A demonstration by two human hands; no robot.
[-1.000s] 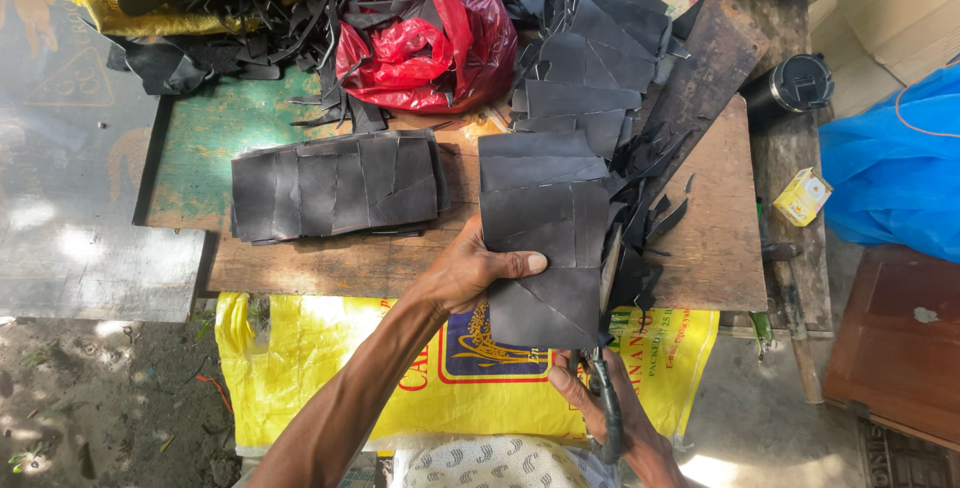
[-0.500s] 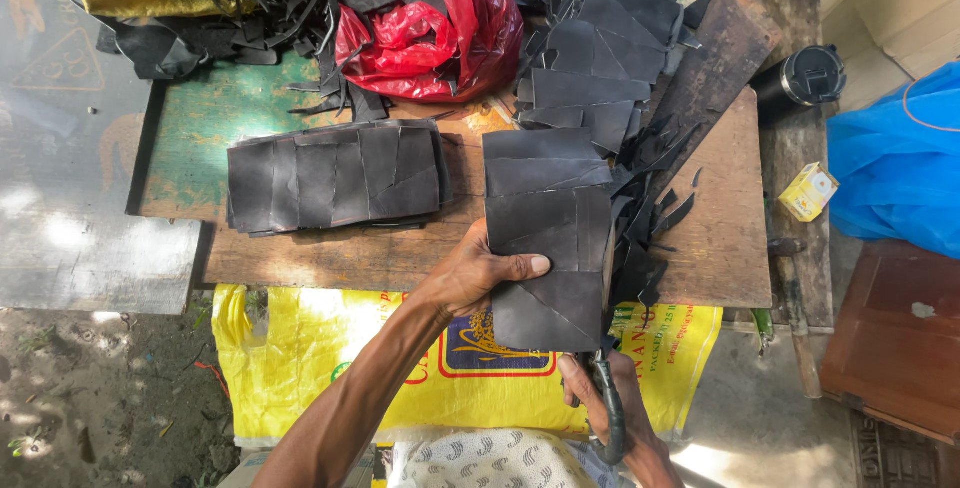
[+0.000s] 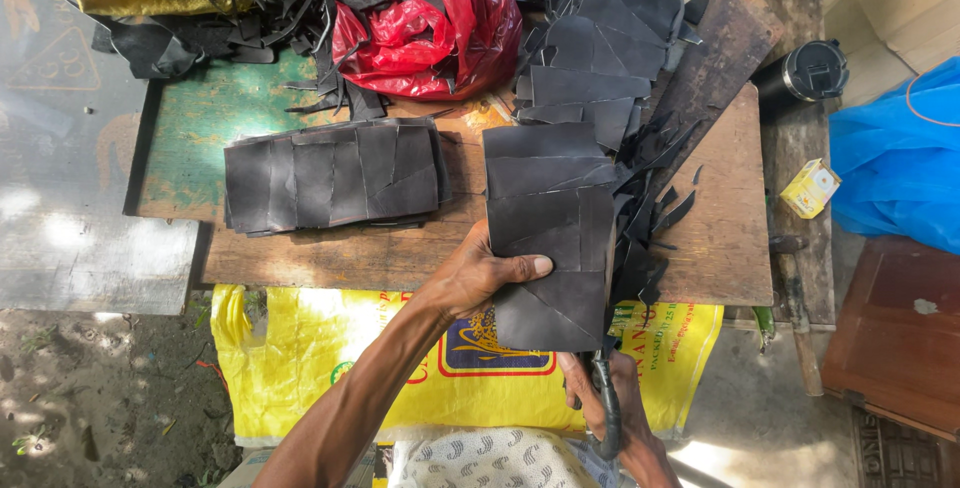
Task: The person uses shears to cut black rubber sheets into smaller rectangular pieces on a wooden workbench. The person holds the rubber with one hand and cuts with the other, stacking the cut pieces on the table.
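Black flexible sheet material, a patched dark panel [image 3: 548, 238], is held flat at the near edge of the worn wooden work board [image 3: 730, 238]; its lower end overhangs the board above a yellow printed sack [image 3: 300, 348]. The left hand [image 3: 478, 276] is closed on the panel, thumb laid across the top surface and fingers hidden beneath; the right hand [image 3: 612, 410] is wrapped around a dark-handled cutting tool [image 3: 604, 398], seemingly shears, whose blades are hidden under the panel's lower edge. A finished stack of similar black rectangular pieces [image 3: 332, 176] lies to the left on the board; loose black offcuts [image 3: 655, 218] are strewn just beside the panel; a crumpled red plastic bag [image 3: 430, 23] sits at the far side; a black lidded flask [image 3: 805, 73] and a small yellow carton [image 3: 810, 188] stand well apart at the right. Risk is judged to lie in the thumb being near the cut line; a slip of the limp panel could skew the cut or bring the blades against the left fingers underneath.
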